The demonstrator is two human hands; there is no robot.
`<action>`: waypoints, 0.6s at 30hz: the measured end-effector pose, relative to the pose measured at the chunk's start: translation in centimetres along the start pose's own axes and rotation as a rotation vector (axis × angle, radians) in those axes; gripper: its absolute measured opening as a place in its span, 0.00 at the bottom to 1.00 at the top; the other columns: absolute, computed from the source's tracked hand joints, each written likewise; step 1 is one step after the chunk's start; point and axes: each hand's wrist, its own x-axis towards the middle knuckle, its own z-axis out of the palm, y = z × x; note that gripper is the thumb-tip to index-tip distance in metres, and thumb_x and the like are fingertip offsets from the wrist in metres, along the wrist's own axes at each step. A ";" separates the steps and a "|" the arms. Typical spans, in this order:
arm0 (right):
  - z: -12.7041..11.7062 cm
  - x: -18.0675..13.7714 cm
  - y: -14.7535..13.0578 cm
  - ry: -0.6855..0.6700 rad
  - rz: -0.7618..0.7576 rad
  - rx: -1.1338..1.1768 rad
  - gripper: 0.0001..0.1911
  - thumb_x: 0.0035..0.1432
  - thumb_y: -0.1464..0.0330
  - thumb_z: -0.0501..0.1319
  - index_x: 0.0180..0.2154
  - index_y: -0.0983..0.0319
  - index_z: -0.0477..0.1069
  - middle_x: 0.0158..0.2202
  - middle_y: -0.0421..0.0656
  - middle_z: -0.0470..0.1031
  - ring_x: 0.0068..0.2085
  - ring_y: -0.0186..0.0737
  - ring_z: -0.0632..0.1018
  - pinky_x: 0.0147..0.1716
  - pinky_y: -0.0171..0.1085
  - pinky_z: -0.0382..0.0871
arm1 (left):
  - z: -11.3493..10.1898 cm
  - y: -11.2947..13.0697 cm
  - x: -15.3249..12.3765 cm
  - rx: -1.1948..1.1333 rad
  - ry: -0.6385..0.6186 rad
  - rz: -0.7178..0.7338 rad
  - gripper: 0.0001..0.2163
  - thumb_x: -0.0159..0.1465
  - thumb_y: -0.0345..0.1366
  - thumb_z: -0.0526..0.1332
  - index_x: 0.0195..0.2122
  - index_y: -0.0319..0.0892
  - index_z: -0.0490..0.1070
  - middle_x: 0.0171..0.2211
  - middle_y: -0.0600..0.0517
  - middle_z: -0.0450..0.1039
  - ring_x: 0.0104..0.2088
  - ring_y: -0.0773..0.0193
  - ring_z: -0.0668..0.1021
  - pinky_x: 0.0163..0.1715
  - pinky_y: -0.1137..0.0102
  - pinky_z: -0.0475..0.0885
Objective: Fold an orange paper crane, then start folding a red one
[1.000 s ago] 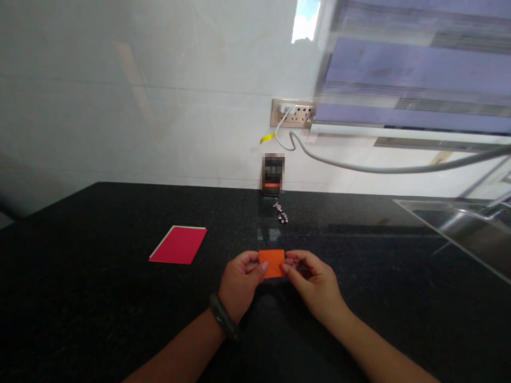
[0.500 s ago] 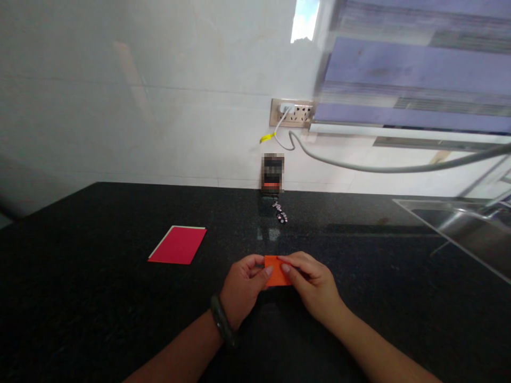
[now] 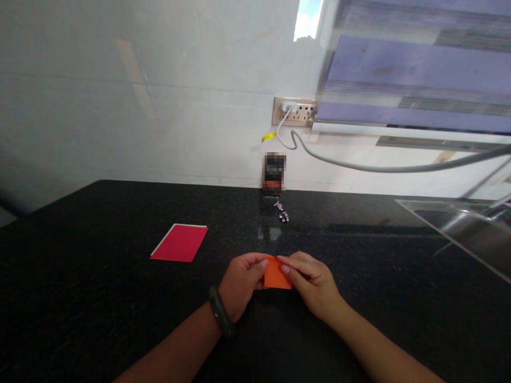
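A small orange piece of paper [image 3: 277, 276], roughly square, is held between both hands above the dark countertop. My left hand [image 3: 242, 279], with a dark bangle [image 3: 221, 313] on its wrist, pinches the paper's upper left corner between thumb and fingers. On the other side, my right hand [image 3: 313, 282] grips the upper right part, its thumb on the near face and its forefinger along the top edge. The fingers behind the paper are partly hidden. To the left, apart from both hands, lies a stack of red paper [image 3: 179, 243] with a pale sheet edge showing beneath.
A phone-like dark device [image 3: 273, 173], blurred out, leans on the wall with a beaded strap [image 3: 282, 213] before it. Above are a wall socket [image 3: 295, 111] and a grey hose [image 3: 359, 168]. A metal sink [image 3: 471, 229] is set into the black countertop [image 3: 99, 298] at right.
My left thumb has shifted up and slightly left, from the paper's face to its upper left corner. The right hand keeps nearly the same hold. The whole view has shifted slightly.
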 end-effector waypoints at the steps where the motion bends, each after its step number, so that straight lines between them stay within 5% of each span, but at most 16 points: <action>1: -0.1 0.0 0.1 -0.033 -0.036 -0.017 0.14 0.55 0.71 0.56 0.42 0.53 0.73 0.28 0.40 0.70 0.29 0.33 0.72 0.28 0.33 0.68 | -0.1 -0.1 0.0 0.004 0.007 -0.005 0.11 0.53 0.37 0.61 0.34 0.35 0.72 0.28 0.48 0.75 0.29 0.62 0.76 0.33 0.65 0.70; 7: -0.6 0.2 0.8 -0.229 -0.141 -0.103 0.15 0.57 0.70 0.55 0.46 0.53 0.70 0.31 0.41 0.67 0.32 0.32 0.71 0.29 0.32 0.66 | -0.4 0.1 0.2 0.033 0.018 -0.043 0.11 0.54 0.38 0.60 0.33 0.34 0.72 0.27 0.46 0.75 0.29 0.61 0.77 0.31 0.67 0.70; 18: -0.6 0.1 1.1 -0.300 -0.081 -0.086 0.15 0.57 0.69 0.54 0.46 0.54 0.70 0.32 0.41 0.65 0.32 0.32 0.69 0.30 0.33 0.65 | -0.3 0.3 0.2 0.033 0.066 -0.063 0.10 0.52 0.36 0.59 0.32 0.34 0.71 0.26 0.47 0.74 0.28 0.62 0.76 0.29 0.69 0.70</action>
